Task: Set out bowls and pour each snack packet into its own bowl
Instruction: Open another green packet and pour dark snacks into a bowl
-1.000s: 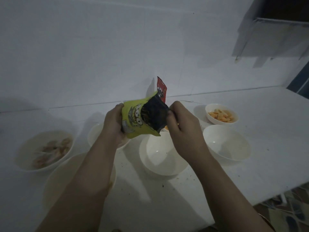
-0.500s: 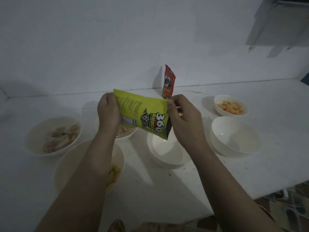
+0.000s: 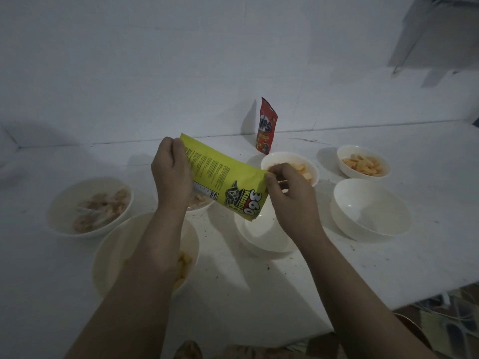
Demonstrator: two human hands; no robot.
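The yellow snack packet [image 3: 224,181] hung in the air above the white table [image 3: 259,286], tilted so that its lower corner dipped over the rim of an empty bowl [image 3: 264,234] directly beneath it. The left hand [image 3: 172,174] was closed around the packet's upper end, and the right hand [image 3: 291,195] pinched its other edge between thumb and fingertips, so both hands gripped the packet. The left forearm crossed in front of a near bowl holding yellow pieces [image 3: 114,255] and hid most of a small bowl [image 3: 201,204] behind the wrist. Far left sat a bowl of pale snacks [image 3: 90,207]. Just behind the right hand stood a bowl with orange pieces [image 3: 293,165], partly covered by the fingers, and further right another bowl of orange snacks [image 3: 363,161]. A second empty bowl [image 3: 370,209] sat to the right of the packet. A red packet [image 3: 266,125] stood upright by the wall [image 3: 155,60], well apart from the hands
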